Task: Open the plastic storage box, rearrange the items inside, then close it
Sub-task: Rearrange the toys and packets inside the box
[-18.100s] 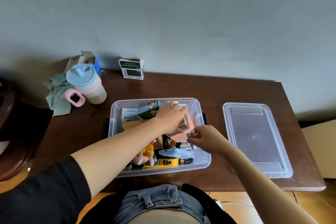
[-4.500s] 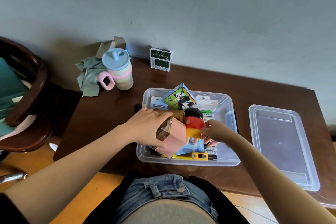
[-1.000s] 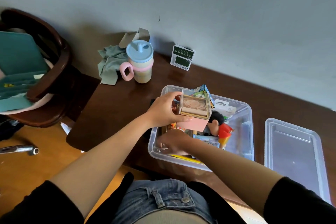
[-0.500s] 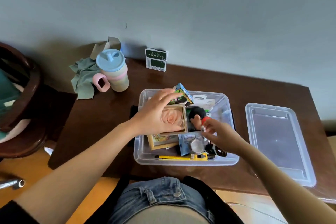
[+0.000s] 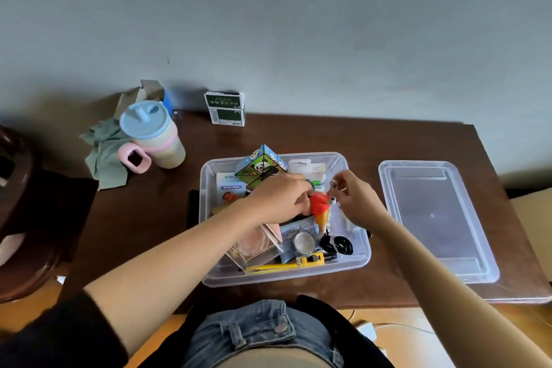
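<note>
Left hand covers most of the red and yellow doll, so the head's hidden. Right hand pinches something tiny, can't tell what. Left forearm blocks part of the storage box. The chair gets cut off at the left edge.

We see a brown table and a grey-blue wall. At nine o'clock stands a cream cup with a light blue lid, a pink band and a pink handle, on a green cloth. The see-through box holds a cube with black-and-white pandas on green, a red and orange toy, a yellow cutter and a pink case.
</note>
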`<control>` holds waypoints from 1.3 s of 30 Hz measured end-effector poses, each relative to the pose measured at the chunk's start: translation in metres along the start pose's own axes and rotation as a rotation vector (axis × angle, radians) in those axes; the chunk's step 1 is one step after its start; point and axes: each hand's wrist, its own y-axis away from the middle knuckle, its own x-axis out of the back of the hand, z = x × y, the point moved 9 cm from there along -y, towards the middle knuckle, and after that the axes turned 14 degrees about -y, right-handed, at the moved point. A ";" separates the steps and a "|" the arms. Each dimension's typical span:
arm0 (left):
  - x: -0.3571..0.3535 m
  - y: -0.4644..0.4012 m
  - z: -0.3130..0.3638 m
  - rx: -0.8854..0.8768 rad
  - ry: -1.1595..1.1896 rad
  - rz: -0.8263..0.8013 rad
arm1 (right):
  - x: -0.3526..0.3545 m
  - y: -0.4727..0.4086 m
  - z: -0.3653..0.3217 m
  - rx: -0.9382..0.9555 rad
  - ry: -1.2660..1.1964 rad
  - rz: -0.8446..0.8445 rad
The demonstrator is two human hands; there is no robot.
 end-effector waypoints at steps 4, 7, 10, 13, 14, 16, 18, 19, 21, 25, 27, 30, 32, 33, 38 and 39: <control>-0.039 -0.036 0.016 -0.031 -0.348 -0.307 | 0.006 0.000 0.000 -0.006 -0.038 0.008; -0.062 -0.050 0.018 -0.065 -0.574 -0.441 | 0.009 0.001 0.000 0.002 -0.039 0.015; -0.072 -0.059 0.022 -0.118 -0.711 -0.459 | 0.009 0.004 0.000 -0.009 -0.053 0.005; -0.076 -0.061 0.025 -0.133 -0.704 -0.454 | 0.008 0.005 -0.002 -0.007 -0.050 -0.017; -0.076 -0.061 0.026 -0.132 -0.677 -0.441 | 0.007 0.005 -0.003 -0.003 -0.045 -0.028; -0.074 -0.060 0.025 -0.117 -0.610 -0.405 | 0.006 0.006 -0.006 0.008 -0.022 -0.045; -0.072 -0.057 0.021 -0.085 -0.533 -0.381 | 0.005 0.006 -0.008 0.019 0.016 -0.050; -0.069 -0.055 0.019 -0.063 -0.505 -0.374 | 0.004 0.006 -0.009 0.023 0.037 -0.053; -0.062 -0.050 0.015 -0.019 -0.471 -0.353 | 0.004 0.006 -0.011 0.033 0.084 -0.058; -0.041 -0.037 0.009 0.006 -0.433 -0.293 | 0.002 0.005 -0.012 0.080 0.193 -0.054; -0.032 -0.027 0.006 0.008 -0.397 -0.305 | 0.002 0.004 -0.013 0.102 0.231 -0.053; -0.020 -0.010 0.001 0.003 -0.390 -0.323 | -0.001 0.002 -0.014 0.133 0.306 -0.073; -0.014 0.000 -0.001 -0.004 -0.368 -0.321 | -0.003 0.002 -0.015 0.142 0.338 -0.108; -0.012 0.004 -0.001 -0.011 -0.363 -0.332 | -0.006 0.003 -0.015 0.148 0.353 -0.131; -0.035 0.015 0.008 -0.028 -0.419 -0.676 | -0.012 0.002 -0.018 0.160 0.456 -0.204; -0.039 0.015 0.009 -0.007 -0.392 -0.731 | -0.013 0.002 -0.017 0.157 0.470 -0.210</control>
